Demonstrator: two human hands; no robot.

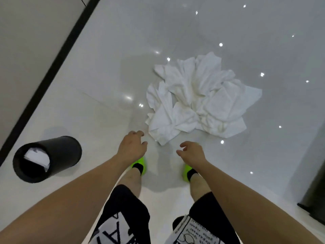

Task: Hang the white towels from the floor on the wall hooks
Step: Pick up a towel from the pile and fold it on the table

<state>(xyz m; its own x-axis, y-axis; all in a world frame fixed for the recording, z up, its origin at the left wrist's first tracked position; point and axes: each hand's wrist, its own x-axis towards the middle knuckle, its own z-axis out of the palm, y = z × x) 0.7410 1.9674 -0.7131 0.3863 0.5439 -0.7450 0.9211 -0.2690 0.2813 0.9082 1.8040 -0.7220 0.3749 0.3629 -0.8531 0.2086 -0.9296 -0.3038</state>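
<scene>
- White towels [195, 101] lie in one crumpled heap on the glossy floor [114, 71], straight ahead of the person's feet, shifted a bit to their right.
- Left hand [132, 148] reaches down, fingers loosely curled and spread, holding nothing; its fingertips sit just beside the heap's near corner, not touching as far as I can tell.
- Right hand [191, 153] also empty, fingers half-curled, just short of the same near corner, slightly lower in view.
- Both hands are about equally near; the near corner points between them, left hand maybe a shade closer.
- The heap has no clean long axis; it spreads away from the person and rightward, layers overlapping, so single towels are hard to tell apart.
- Judgement: the next move is a pinch on the near corner, lifting one layer off the rest.
- Open floor all round the heap, plenty of room.
- Black bin [46, 159] stands well to the left, apart from the towels, near the dark wall strip [58, 55].
- Dark object at the right edge [314, 196], well clear.
- Wall hooks are not in view.
</scene>
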